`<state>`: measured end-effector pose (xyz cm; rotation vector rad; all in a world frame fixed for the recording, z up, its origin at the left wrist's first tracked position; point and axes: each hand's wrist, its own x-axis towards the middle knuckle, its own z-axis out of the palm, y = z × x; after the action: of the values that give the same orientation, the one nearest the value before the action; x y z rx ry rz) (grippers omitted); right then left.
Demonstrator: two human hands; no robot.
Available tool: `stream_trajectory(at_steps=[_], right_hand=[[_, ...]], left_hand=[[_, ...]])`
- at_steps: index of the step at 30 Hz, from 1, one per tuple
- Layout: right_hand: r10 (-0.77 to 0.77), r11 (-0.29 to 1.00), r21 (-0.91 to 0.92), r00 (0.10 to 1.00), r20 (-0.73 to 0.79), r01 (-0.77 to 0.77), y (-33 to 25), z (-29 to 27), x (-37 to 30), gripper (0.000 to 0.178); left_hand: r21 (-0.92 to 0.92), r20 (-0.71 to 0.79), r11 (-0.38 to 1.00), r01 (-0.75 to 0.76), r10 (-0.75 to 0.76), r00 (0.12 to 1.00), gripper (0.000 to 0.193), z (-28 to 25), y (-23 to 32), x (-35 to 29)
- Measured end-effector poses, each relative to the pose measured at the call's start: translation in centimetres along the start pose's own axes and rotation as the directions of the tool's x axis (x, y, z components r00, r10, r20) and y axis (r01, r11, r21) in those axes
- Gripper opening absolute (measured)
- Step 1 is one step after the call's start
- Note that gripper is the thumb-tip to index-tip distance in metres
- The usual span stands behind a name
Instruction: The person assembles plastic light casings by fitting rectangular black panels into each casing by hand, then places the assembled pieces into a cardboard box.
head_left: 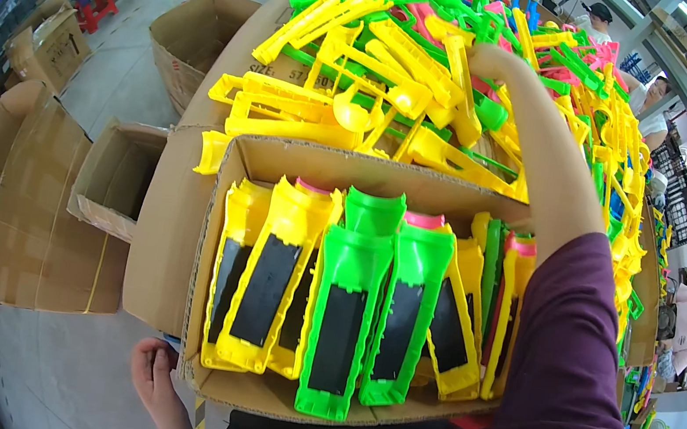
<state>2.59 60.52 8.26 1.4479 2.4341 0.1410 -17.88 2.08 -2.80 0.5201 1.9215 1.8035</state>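
Note:
My right hand (489, 62) reaches to the far side of a heap of moulded plastic parts, touching or right beside a long yellow plastic part (463, 90). Its fingers are mostly hidden, so a grip cannot be made out. Low at the left, my left hand (153, 371) has curled fingers close to the near left corner of a cardboard box (198, 282); whether they hold anything is hidden. Inside that box, yellow plastic housings (239, 310) and green plastic housings (351, 256) with black panels stand in a leaning row. Pink ends show behind some.
The heap of yellow, green and pink parts (410, 65) rests on a large carton (170, 215). Left of it, open cardboard boxes (51, 206) stand on the grey floor (64, 359). Other people (599, 22) are at the far side and right.

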Motion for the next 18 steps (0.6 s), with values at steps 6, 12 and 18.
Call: stream_trajectory(at_steps=[6, 12, 18], right_hand=[[-0.070, 0.925, 0.358, 0.984, -0.164, 0.125, -0.4, -3.6, -8.3, 0.045], [0.376, 0.779, 0.626, 0.820, -0.431, -0.028, 1.0, -5.1, -13.8, 0.046], [0.526, 0.016, 0.879, 0.744, -0.412, 0.476, -0.7, -6.1, -28.4, 0.032]], left_hand=[[-0.044, -0.016, 0.999, 0.016, -0.017, 1.000, 0.007, 0.8, 0.5, -1.0], [-0.104, 0.161, 0.993, -0.062, 0.079, 0.984, 0.007, 0.6, 1.1, -2.9], [-0.185, 0.240, 0.958, -0.221, 0.262, 0.935, 0.007, 1.0, 4.5, -6.7]])
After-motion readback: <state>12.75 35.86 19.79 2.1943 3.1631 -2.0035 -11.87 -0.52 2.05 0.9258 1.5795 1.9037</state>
